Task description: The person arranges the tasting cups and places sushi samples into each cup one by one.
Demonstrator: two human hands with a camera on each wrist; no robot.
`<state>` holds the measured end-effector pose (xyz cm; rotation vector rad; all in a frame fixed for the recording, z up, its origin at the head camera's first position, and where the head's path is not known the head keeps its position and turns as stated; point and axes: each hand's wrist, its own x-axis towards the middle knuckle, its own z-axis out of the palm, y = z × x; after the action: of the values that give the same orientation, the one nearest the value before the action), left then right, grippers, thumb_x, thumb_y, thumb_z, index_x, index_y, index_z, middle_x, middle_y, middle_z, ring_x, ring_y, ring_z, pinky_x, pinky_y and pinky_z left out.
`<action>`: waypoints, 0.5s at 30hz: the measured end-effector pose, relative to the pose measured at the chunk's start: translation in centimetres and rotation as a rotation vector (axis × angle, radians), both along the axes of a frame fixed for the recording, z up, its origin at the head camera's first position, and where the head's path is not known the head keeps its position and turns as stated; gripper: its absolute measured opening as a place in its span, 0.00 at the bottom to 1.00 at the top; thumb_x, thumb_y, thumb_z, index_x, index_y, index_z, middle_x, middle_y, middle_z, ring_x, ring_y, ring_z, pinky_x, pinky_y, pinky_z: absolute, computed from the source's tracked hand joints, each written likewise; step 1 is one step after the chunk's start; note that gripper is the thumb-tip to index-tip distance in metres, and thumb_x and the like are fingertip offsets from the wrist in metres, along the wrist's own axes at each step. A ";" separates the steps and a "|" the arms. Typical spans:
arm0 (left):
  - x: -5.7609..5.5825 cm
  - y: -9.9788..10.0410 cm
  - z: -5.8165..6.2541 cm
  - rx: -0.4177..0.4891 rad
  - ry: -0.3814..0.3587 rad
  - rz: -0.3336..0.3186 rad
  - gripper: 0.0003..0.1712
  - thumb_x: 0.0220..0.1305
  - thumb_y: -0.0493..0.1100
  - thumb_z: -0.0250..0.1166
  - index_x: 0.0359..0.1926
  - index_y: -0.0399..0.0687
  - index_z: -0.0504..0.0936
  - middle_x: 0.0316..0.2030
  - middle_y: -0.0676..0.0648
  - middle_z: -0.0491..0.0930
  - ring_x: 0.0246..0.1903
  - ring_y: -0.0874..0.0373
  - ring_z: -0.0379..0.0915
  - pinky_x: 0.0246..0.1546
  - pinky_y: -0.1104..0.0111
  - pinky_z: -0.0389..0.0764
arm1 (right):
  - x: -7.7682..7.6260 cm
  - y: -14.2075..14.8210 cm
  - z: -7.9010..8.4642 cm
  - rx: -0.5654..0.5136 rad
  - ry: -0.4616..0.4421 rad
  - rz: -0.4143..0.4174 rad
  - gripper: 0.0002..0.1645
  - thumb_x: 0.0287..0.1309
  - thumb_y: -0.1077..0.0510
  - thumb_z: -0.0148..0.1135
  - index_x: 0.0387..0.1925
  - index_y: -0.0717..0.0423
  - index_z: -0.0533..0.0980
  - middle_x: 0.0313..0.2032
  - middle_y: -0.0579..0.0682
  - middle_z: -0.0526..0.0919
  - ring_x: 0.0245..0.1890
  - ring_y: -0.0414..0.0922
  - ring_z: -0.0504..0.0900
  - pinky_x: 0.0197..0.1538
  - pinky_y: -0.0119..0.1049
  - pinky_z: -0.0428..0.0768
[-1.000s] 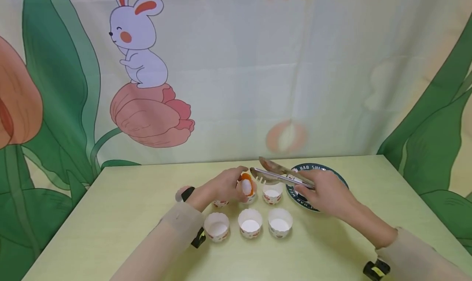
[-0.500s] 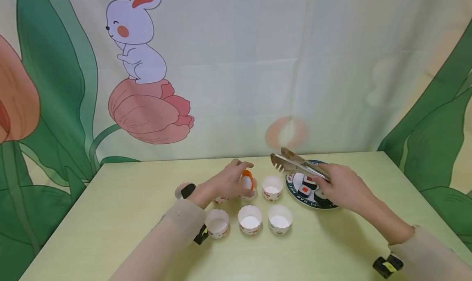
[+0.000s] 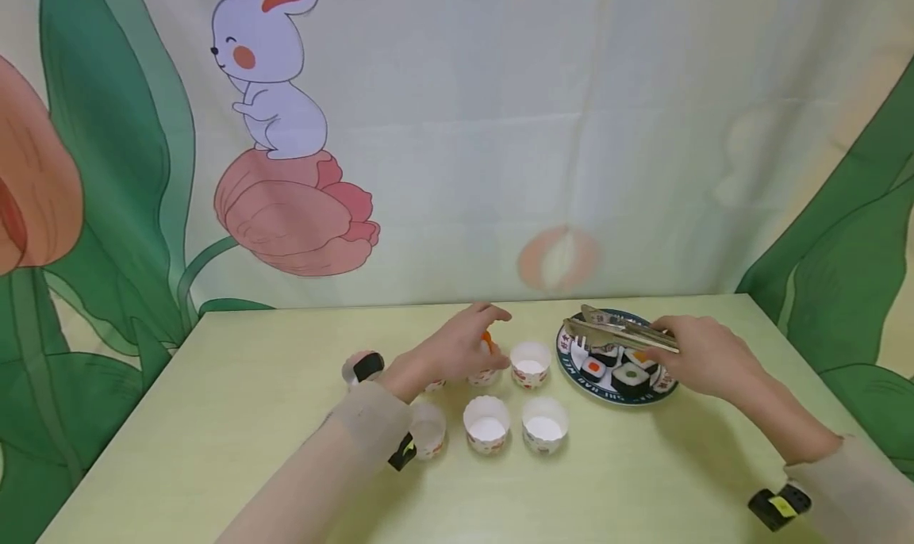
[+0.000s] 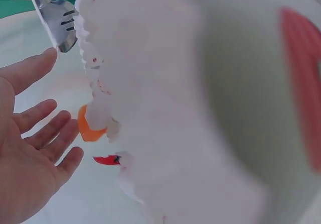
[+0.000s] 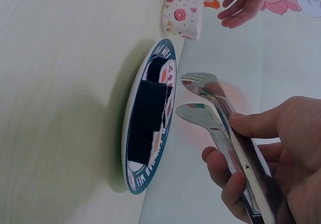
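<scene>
My right hand (image 3: 714, 358) grips metal tongs (image 3: 621, 334), their tips parted above a plate (image 3: 571, 373) with a dark patterned rim. Several sushi pieces (image 3: 631, 379) lie on that plate; nothing shows between the tongs' tips (image 5: 193, 93) in the right wrist view. My left hand (image 3: 457, 350) hovers over the back row of white paper cups, its fingers loosely spread and holding nothing. Beside those fingers, an orange and white piece (image 4: 91, 126) pokes out of a cup (image 5: 181, 18). A red piece (image 4: 108, 159) shows at another cup's edge in the left wrist view.
Three paper cups stand in the front row, among them the middle cup (image 3: 486, 425) and the right cup (image 3: 544, 425). Another cup (image 3: 531, 365) stands between my left hand and the plate. A printed curtain (image 3: 457, 132) hangs behind the table (image 3: 236, 417).
My right hand has carried the tongs rightward and down from beside the left hand to over the plate. My left fingers have come away from the orange and white piece.
</scene>
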<state>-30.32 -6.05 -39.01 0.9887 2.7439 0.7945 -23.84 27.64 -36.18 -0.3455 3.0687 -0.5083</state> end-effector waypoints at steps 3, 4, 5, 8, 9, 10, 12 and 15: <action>0.2 0.5 0.4 -0.002 -0.031 -0.016 0.38 0.65 0.43 0.73 0.71 0.36 0.68 0.66 0.40 0.69 0.55 0.47 0.73 0.59 0.58 0.74 | -0.1 0.4 0.0 0.010 0.002 -0.001 0.25 0.66 0.54 0.69 0.54 0.71 0.79 0.35 0.55 0.85 0.26 0.45 0.75 0.26 0.39 0.72; 0.3 0.6 0.4 -0.009 -0.034 -0.023 0.38 0.66 0.43 0.73 0.71 0.36 0.68 0.66 0.39 0.69 0.52 0.48 0.75 0.57 0.59 0.75 | -0.1 0.5 0.0 0.014 0.002 0.000 0.25 0.66 0.54 0.69 0.54 0.71 0.79 0.35 0.55 0.85 0.26 0.45 0.75 0.26 0.39 0.71; 0.4 0.7 0.4 -0.022 -0.034 -0.030 0.38 0.66 0.43 0.72 0.71 0.36 0.67 0.66 0.39 0.68 0.48 0.51 0.76 0.55 0.61 0.76 | -0.1 0.6 0.0 0.016 0.001 0.002 0.24 0.66 0.54 0.69 0.54 0.71 0.80 0.35 0.55 0.85 0.26 0.45 0.75 0.26 0.39 0.71; 0.5 1.0 0.3 -0.055 -0.014 -0.050 0.38 0.67 0.44 0.72 0.72 0.35 0.67 0.66 0.40 0.68 0.38 0.57 0.76 0.49 0.65 0.76 | -0.1 0.7 0.2 0.026 0.002 0.015 0.25 0.66 0.54 0.68 0.55 0.71 0.80 0.36 0.55 0.86 0.26 0.45 0.75 0.26 0.39 0.71; 0.4 1.1 0.3 -0.061 0.001 -0.059 0.37 0.67 0.44 0.72 0.71 0.35 0.68 0.66 0.39 0.68 0.35 0.59 0.76 0.47 0.66 0.76 | -0.1 0.8 0.3 0.030 0.001 0.015 0.26 0.66 0.54 0.68 0.55 0.71 0.79 0.36 0.56 0.86 0.26 0.45 0.75 0.27 0.40 0.71; 0.4 1.2 0.4 -0.065 0.011 -0.065 0.37 0.67 0.43 0.72 0.71 0.35 0.68 0.66 0.39 0.68 0.35 0.58 0.76 0.47 0.66 0.76 | -0.1 0.8 0.4 0.033 0.000 0.014 0.27 0.66 0.54 0.69 0.56 0.72 0.79 0.37 0.56 0.86 0.27 0.45 0.75 0.27 0.40 0.71; 0.5 1.5 0.6 -0.073 0.020 -0.078 0.37 0.66 0.42 0.72 0.70 0.34 0.69 0.65 0.38 0.68 0.41 0.55 0.77 0.51 0.64 0.76 | -0.1 0.9 0.5 0.038 0.000 0.015 0.27 0.65 0.54 0.69 0.56 0.72 0.79 0.40 0.59 0.86 0.28 0.45 0.76 0.28 0.40 0.73; 0.7 2.0 0.8 -0.086 0.024 -0.092 0.37 0.65 0.41 0.73 0.70 0.34 0.69 0.66 0.38 0.69 0.56 0.48 0.74 0.62 0.61 0.72 | -0.2 1.1 0.7 0.048 0.000 0.018 0.27 0.64 0.54 0.70 0.55 0.72 0.80 0.42 0.62 0.86 0.30 0.47 0.78 0.30 0.43 0.76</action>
<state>-29.63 -4.08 -38.19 1.1041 2.7043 0.6491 -23.99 28.77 -35.48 -0.3711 3.0694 -0.4336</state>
